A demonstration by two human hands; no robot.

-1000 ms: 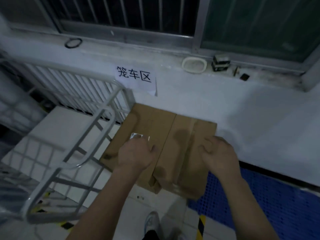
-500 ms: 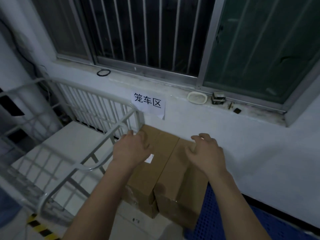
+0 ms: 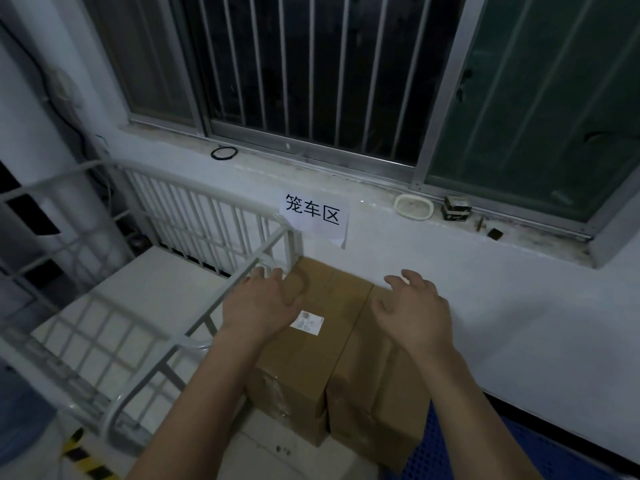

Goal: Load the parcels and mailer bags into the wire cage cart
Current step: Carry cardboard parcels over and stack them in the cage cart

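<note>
I have the left hand [image 3: 258, 306] spread over the left parcel [image 3: 311, 368], fingers apart and gripping nothing. The right hand [image 3: 414, 310] is splayed the same way above the right parcel [image 3: 377, 396]; whether either palm actually touches cardboard I can't tell from this angle. Both parcels stand side by side, touching, against the wall [image 3: 485, 306], just outside the right rail of the wire cage cart [image 3: 207, 216]. To do this lift well I'd take one box at a time, sliding a hand down each opposite side and hooking fingers under the bottom edge. Then I'd carry it up over the rail rather than scraping it along the bars. The parcels seem to sit partly on a blue pallet [image 3: 571, 455]. A paper sign [image 3: 313, 214] hangs below a cluttered windowsill [image 3: 346, 188] and a barred window [image 3: 311, 81], and the light is dim.
</note>
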